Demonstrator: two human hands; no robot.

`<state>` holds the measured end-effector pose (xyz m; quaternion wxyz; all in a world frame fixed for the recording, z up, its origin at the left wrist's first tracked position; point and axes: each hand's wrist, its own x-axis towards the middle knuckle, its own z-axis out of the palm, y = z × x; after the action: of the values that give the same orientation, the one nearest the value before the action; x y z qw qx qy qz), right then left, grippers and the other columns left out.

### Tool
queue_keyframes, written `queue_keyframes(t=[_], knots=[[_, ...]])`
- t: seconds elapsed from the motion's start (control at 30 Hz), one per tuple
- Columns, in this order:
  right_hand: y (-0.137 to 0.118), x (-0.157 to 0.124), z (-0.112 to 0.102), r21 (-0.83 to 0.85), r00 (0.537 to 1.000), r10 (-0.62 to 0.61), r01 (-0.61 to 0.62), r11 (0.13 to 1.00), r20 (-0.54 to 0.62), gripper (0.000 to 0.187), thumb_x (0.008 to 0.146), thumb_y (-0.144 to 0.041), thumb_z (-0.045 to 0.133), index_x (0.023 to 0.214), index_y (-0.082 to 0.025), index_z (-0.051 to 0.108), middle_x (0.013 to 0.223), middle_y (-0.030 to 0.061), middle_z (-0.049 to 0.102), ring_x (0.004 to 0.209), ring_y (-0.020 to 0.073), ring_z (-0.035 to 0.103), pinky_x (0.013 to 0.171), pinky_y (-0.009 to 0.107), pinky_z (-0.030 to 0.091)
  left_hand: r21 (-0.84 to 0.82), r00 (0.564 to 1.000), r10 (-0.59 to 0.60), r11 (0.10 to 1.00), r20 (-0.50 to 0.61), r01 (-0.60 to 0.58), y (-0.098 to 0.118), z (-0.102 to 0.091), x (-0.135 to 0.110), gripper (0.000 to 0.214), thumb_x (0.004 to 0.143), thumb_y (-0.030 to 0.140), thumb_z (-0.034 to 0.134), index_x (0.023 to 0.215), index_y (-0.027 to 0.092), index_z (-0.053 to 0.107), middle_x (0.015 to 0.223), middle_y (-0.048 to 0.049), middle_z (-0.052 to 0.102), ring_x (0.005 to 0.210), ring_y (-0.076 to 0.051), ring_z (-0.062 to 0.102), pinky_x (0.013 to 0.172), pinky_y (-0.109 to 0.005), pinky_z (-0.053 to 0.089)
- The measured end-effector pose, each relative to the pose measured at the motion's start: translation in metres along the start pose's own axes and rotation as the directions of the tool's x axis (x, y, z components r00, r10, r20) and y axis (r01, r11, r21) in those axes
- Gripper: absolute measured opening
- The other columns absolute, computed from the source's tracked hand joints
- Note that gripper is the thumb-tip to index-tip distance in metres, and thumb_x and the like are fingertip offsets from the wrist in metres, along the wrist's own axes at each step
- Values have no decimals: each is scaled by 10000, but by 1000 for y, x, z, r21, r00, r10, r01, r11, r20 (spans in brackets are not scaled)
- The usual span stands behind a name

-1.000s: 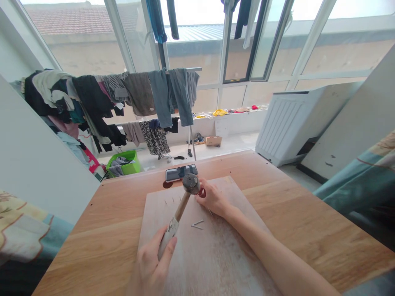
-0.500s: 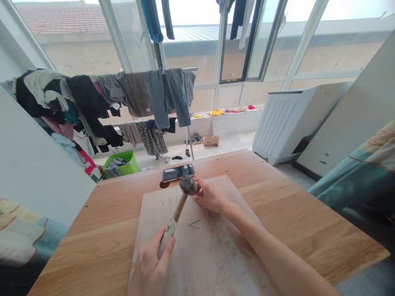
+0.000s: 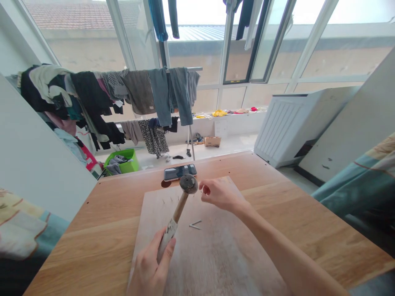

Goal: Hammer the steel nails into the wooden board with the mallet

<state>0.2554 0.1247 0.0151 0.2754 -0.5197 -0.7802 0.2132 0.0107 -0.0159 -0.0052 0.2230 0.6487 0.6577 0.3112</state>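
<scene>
clasping in the left hand [image 3: 149,265] a hammer [image 3: 180,207] with a dark grey rounded metal head, a bare wooden shaft and a whitish, worn-looking lower grip; wrapped firmly low on the handle, well below the head, with the thumb laid along it and the head slanting up and away. curling the fingers of the right hand [image 3: 222,195] just beside the hammer head, over the far part of a pale, whitish-worn flat wooden board [image 3: 216,255]; cannot tell of anything pinched between thumb and forefinger.

on that board, between the hands and touching neither: two loose silvery metal nails [image 3: 195,223] in a narrow v, near the hammer shaft. farther off, left of the shaft, a short row of thin upright nails [image 3: 163,202]. under the board, a brown wood-grain table [image 3: 83,238]; on it, just beyond the hammer head, a dark-screened flat phone [image 3: 179,172].

past the table, on the left, a bright green plastic basket [image 3: 131,163] holding bunched grey cloth [image 3: 115,165]; on the floor, a small brown cardboard box [image 3: 212,142], too far off to make out the contents.

hidden: the handle's butt, inside the left palm; the lower part of the basket, behind the table edge. cut off below: the near end of the board. hard to count: the upright nails, partly behind the hammer.
</scene>
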Motion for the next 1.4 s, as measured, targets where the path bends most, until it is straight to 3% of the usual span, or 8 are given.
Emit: queue_keyframes(t=[0.17,0.33,0.47,0.7,0.97,1.03,1.2,1.4], knots=[[21,3,12,137,986,3,20,990,-164,192,832,-180,526,928,-202,691,814,24,729,747,165,666,710,276,513,-24,1000,-22,999,0,22,1,-1,0,477,932,561,479,1167,213,705,1013,-58,799,955,-260,752,807,-295,588],[29,-2,26,170,988,-35,61,984,-149,143,774,-149,576,835,-218,686,762,1,704,686,156,638,667,261,500,-20,1000,-16,1000,13,16,1,-3,1,466,925,551,489,1164,217,709,1017,-50,800,960,-255,756,765,-265,588],[25,-3,23,159,990,-44,65,985,-132,136,746,-115,583,786,-222,658,705,-17,655,642,146,594,628,246,473,-29,1000,-26,999,-11,26,2,-2,1,474,914,568,495,1132,213,723,910,-41,803,871,-255,766,716,-266,587],[24,-5,17,153,993,-51,68,986,-110,135,727,-101,591,750,-222,646,667,-28,628,632,145,583,619,242,455,-49,1000,-10,999,30,11,1,-2,5,497,914,583,490,1137,202,719,957,-60,794,916,-261,750,779,-283,584],[28,-5,21,170,991,-32,54,984,-128,184,753,-119,600,890,-240,616,759,-24,690,669,155,616,639,251,461,-86,996,20,996,90,-12,16,-7,10,470,923,557,507,1130,201,732,597,-7,698,712,-249,732,651,-277,574],[29,-5,23,173,991,-23,46,984,-132,221,747,-114,606,928,-239,604,759,-25,694,661,156,615,630,247,454,-86,994,22,996,109,-13,21,-6,12,470,931,545,496,1129,188,728,650,-19,723,737,-248,734,699,-287,575],[32,-3,24,182,993,-18,39,983,-114,409,705,-71,622,1077,-228,563,754,-27,685,657,159,616,609,236,443,-81,985,12,997,170,2,27,0,16,459,924,503,500,1161,176,718,1059,-94,780,998,-282,724,850,-330,563],[34,-4,26,183,994,-9,29,983,-109,452,733,-74,604,1149,-240,543,770,-35,680,674,158,625,626,238,451,-94,991,-18,995,133,31,21,5,14,488,916,526,499,1182,174,708,1108,-103,774,1066,-301,712,895,-361,560]])
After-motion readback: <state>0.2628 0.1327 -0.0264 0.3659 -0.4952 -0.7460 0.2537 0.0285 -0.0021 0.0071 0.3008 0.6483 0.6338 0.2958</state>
